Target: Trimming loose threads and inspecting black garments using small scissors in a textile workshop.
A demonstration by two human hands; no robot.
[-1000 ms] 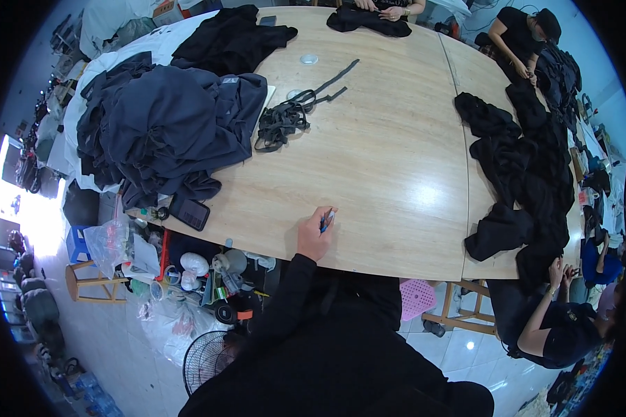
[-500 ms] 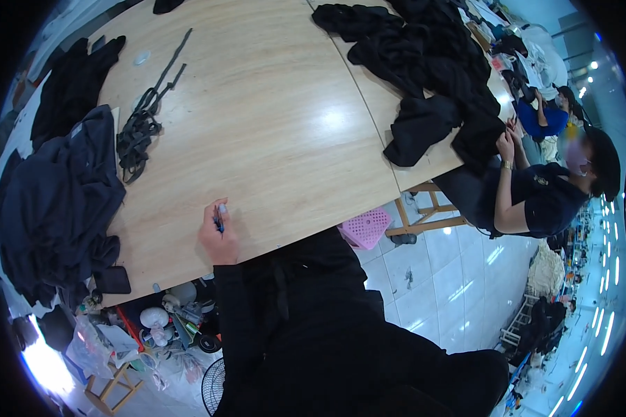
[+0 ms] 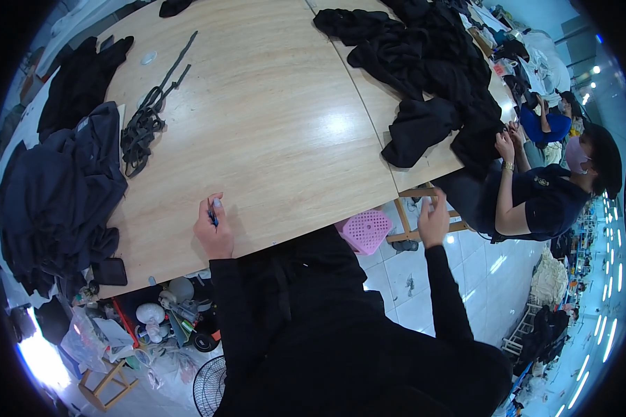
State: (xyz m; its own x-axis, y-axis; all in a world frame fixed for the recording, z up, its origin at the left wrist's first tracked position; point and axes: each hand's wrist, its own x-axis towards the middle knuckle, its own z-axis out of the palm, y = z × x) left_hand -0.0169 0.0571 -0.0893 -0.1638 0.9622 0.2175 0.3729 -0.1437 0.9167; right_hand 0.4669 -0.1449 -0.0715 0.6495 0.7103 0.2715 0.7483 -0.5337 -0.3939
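Head view, looking down on a pale wooden table [image 3: 271, 132]. Left hand [image 3: 214, 233] resting on the table's near edge, fingers curled round a small dark pen-like tool [image 3: 213, 213] with a pale tip, held upright against the wood. Right hand [image 3: 435, 217] off the table, raised in the air beyond its right corner, fingers loosely spread and gripping nothing. Judged from this, a pause in marking or trimming work, tool kept ready while no cloth lies under it; next move would likely call for drawing a garment within reach of the left hand, the free right hand being the one for that. On the table's left side, a heap of dark navy garments [image 3: 55, 194], with a tangle of dark straps [image 3: 142, 128] just beside it. On the table's far right, a spread of black garments [image 3: 431, 76], a seated co-worker [image 3: 535, 194] handling its edge. Below the table's near right corner, a pink perforated basket [image 3: 366, 230], contents not visible. Under the table's left corner, clutter of bags and bottles [image 3: 153, 323], too jumbled to sort.
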